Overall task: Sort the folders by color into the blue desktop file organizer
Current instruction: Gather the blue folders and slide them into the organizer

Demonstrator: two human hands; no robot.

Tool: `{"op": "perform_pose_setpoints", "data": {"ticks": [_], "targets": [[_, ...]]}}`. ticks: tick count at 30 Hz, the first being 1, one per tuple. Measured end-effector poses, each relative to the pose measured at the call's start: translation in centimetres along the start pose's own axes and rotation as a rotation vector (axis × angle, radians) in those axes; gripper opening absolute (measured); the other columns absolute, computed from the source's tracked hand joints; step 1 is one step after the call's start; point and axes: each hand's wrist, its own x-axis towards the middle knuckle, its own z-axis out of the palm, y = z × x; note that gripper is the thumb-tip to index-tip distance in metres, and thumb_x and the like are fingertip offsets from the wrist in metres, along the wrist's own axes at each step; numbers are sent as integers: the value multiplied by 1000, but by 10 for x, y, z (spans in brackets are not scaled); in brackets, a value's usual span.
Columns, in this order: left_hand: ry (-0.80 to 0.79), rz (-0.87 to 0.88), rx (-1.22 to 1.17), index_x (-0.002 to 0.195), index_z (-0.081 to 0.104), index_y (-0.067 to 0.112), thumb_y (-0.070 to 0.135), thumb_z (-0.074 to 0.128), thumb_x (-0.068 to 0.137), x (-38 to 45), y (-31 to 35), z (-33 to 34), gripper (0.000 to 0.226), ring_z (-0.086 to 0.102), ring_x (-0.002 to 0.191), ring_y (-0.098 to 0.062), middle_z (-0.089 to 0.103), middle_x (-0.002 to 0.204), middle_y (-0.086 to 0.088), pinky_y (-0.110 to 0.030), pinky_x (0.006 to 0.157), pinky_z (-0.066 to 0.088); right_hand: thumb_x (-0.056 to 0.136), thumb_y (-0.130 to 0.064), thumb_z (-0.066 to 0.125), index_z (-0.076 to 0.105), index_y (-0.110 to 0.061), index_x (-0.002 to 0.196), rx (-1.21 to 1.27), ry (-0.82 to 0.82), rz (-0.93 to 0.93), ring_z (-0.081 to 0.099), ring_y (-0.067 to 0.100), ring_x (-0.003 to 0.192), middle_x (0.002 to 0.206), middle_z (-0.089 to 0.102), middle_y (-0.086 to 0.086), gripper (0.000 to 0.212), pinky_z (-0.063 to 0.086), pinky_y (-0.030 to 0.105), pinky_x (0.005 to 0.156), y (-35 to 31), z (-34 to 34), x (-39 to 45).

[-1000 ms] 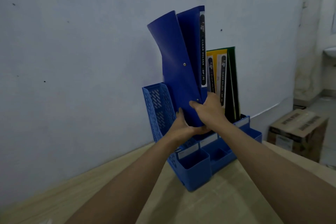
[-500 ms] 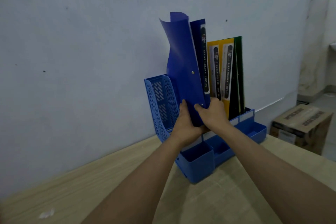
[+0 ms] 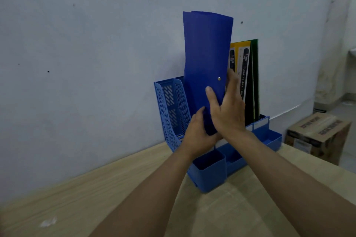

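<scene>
On the counter (image 3: 96, 194) your blue organizer (image 3: 210, 175) holds yellow folders (image 3: 243, 67) and green folders (image 3: 253, 75) in its right slots, its leftmost slot bare, while your left hand (image 3: 196, 132) grips the blue folder's (image 3: 206, 54) hidden bottom and your right hand's (image 3: 227, 109) fingers clasp its edge.

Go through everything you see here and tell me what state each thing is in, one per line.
Dark blue snap-button plastic folder: upright, held over organizer.
Left hand: grips folder's bottom.
Right hand: holds folder's right edge.
Blue plastic desktop file organizer: standing, leftmost slot empty.
Yellow folders: slotted upright.
Green folder: slotted upright.
Cardboard box: closed.
</scene>
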Motion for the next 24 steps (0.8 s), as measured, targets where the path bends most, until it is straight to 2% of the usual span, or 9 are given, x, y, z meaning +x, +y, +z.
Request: {"op": "perform_pose_setpoints", "data": {"ticks": [3,6,8,12,14,18,21,22,24], "targets": [[5,3,7,152,33,14,40,80,81,-2,0,1,89,53,127,-22,51,141,-6,-44,107,46,104,-36,42,47,-15,126,-129,49,1,49,-3,87,118,52,-4,31,40,3,62,-7,4,8],[0,-1,6,146,40,12,41,79,82,-1,0,2,81,55,118,-21,53,132,-7,-45,102,49,104,-28,43,52,-11,113,-187,44,23,49,3,75,103,58,-2,21,35,6,57,-9,6,11],[6,-6,1,144,42,10,42,79,82,-1,-1,3,79,53,117,-23,53,130,-9,-47,101,48,103,-23,47,54,-11,112,-217,15,24,52,8,78,104,60,1,16,39,11,62,-9,5,12],[50,-24,-48,149,34,9,44,80,78,-1,-1,2,91,49,129,-23,46,143,-9,-46,108,44,98,-27,52,60,-12,110,-290,-103,62,54,20,108,123,57,5,21,51,38,85,-9,5,11],[83,-32,-93,150,31,8,41,81,77,0,0,1,95,46,134,-23,43,147,-9,-46,111,42,92,-32,59,59,-12,108,-307,-113,49,52,22,112,128,53,7,25,53,43,87,-10,4,9],[85,-40,-86,156,21,9,40,85,75,1,-1,1,108,36,145,-21,34,157,-9,-43,119,35,84,-36,72,39,-17,128,-126,29,15,55,17,117,137,46,3,59,56,33,86,-15,0,8],[97,-60,-70,161,0,17,44,88,71,-2,-3,0,128,16,152,-13,12,167,-1,-30,122,20,90,-33,69,20,-23,150,-64,46,85,57,-16,95,125,47,-27,78,50,7,72,-17,2,9],[101,-59,-82,161,-3,18,42,89,70,-2,-4,0,131,12,153,-11,9,167,1,-28,122,18,92,-33,66,18,-24,153,-103,19,90,57,-18,84,123,52,-24,78,46,3,70,-15,2,7],[108,-57,-103,161,-2,17,35,90,70,-2,-4,-1,130,12,153,-11,8,168,1,-31,124,18,95,-34,62,15,-24,155,-174,-32,102,63,-4,81,126,63,-3,77,53,13,72,-11,5,0]]}}
